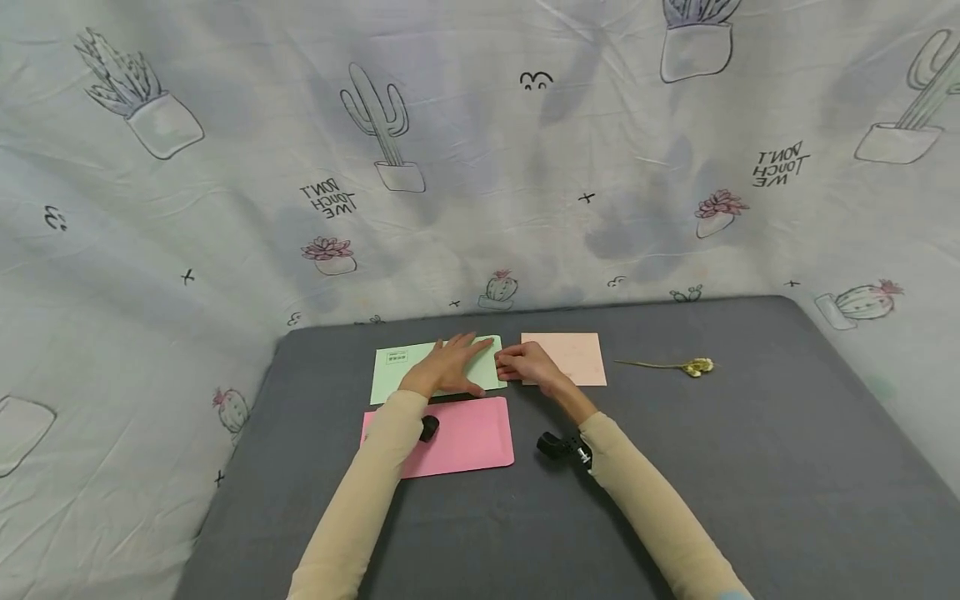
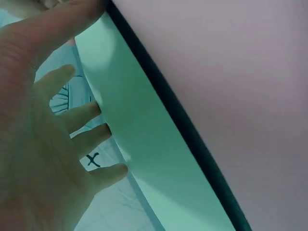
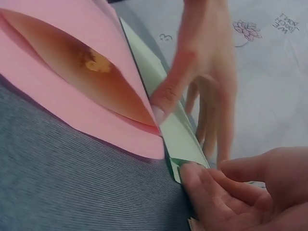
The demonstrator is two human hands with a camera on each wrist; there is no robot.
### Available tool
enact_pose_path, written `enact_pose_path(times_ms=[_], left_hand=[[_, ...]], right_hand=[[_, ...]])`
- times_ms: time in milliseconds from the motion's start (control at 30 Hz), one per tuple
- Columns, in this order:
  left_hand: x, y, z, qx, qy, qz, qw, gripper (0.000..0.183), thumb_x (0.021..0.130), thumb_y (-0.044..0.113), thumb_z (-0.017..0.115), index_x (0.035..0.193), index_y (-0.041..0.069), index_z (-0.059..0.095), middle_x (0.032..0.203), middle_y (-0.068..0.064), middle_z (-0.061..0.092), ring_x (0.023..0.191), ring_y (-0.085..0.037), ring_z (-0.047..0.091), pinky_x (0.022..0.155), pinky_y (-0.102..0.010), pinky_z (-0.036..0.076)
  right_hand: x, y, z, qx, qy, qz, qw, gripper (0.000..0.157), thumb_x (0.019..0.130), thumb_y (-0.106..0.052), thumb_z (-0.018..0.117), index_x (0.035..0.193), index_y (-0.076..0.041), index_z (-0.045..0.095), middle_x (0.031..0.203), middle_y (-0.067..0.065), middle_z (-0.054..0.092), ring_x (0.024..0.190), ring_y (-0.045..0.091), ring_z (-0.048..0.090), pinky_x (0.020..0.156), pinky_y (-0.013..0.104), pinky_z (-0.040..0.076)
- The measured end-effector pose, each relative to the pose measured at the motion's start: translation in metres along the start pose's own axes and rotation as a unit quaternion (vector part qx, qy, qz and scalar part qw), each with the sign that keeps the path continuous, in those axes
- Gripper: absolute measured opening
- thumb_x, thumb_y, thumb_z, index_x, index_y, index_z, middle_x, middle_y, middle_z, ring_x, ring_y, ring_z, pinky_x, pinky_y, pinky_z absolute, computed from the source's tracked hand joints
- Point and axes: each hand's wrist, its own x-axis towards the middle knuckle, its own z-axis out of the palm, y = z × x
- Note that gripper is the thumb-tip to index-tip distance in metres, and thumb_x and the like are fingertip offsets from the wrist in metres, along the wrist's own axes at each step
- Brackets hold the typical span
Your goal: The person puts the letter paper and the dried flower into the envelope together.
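Note:
A light green envelope (image 1: 390, 379) lies toward the back of the table, with a small printed box at its left end. Fingers spread, my left hand (image 1: 448, 367) rests over its right half. In the left wrist view the fingertips (image 2: 118, 173) reach the envelope's far edge. My right hand (image 1: 527, 363) pinches the flap end of the green envelope between thumb and fingers, and the right wrist view shows the flap (image 3: 178, 166) partly lifted there. Just in front lies a pink envelope (image 1: 472, 437); its mouth gapes, and something small and yellowish (image 3: 96, 62) shows inside.
A peach sheet or envelope (image 1: 573, 358) lies right of the green one, partly behind my right hand. Farther right is a dried yellow flower (image 1: 697, 367) on a thin stem. The grey tabletop (image 1: 750, 467) meets a cactus-print cloth (image 1: 480, 167) behind.

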Motion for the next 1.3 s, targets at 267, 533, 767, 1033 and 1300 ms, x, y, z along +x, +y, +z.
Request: enact_pose_path(times_ms=[267,533,767,1033,1300], left_hand=[[0.001,0.003,-0.003,0.011,0.024,0.017,0.9995,0.095,0.076,0.041,0.083,0.154,0.025,0.032,0.153,-0.017,0.032,0.140,-0.037,0.032,0.112,-0.057,0.026],[0.000,0.005,0.000,0.042,0.052,0.017,0.9976,0.088,0.074,0.044,0.084,0.148,0.027,0.040,0.147,-0.015,0.037,0.135,-0.037,0.037,0.108,-0.057,0.032],[0.000,0.006,0.000,0.047,0.058,0.015,0.9971,0.083,0.074,0.044,0.085,0.144,0.027,0.044,0.146,-0.015,0.039,0.134,-0.036,0.038,0.107,-0.058,0.032],[-0.003,0.009,-0.001,0.052,0.064,0.019,0.9964,0.078,0.072,0.043,0.086,0.139,0.029,0.048,0.144,-0.015,0.041,0.131,-0.036,0.041,0.105,-0.057,0.034],[-0.006,0.010,-0.001,0.060,0.069,0.027,0.9954,0.079,0.072,0.044,0.086,0.139,0.028,0.046,0.142,-0.016,0.043,0.129,-0.036,0.043,0.103,-0.057,0.036]], right_hand=[[-0.003,0.003,0.005,-0.022,0.003,-0.012,1.000,0.030,0.101,-0.005,0.051,0.124,0.013,0.059,0.111,0.025,0.067,0.091,0.022,0.071,0.081,0.031,0.057],[-0.008,0.005,0.007,-0.023,0.003,-0.029,0.999,0.030,0.100,-0.005,0.051,0.124,0.012,0.059,0.114,0.026,0.065,0.101,0.031,0.068,0.086,0.035,0.055],[-0.010,0.004,-0.002,-0.029,0.011,-0.030,0.999,0.030,0.101,-0.009,0.053,0.123,0.009,0.061,0.110,0.022,0.068,0.096,0.027,0.070,0.079,0.033,0.056],[-0.024,-0.007,-0.033,-0.049,0.049,-0.090,0.994,0.031,0.098,-0.001,0.055,0.123,0.017,0.057,0.113,0.032,0.063,0.104,0.043,0.064,0.088,0.044,0.054],[-0.034,-0.007,-0.073,-0.203,0.092,-0.120,0.967,0.034,0.095,-0.004,0.061,0.127,0.009,0.059,0.122,0.025,0.063,0.115,0.042,0.058,0.094,0.050,0.049]])
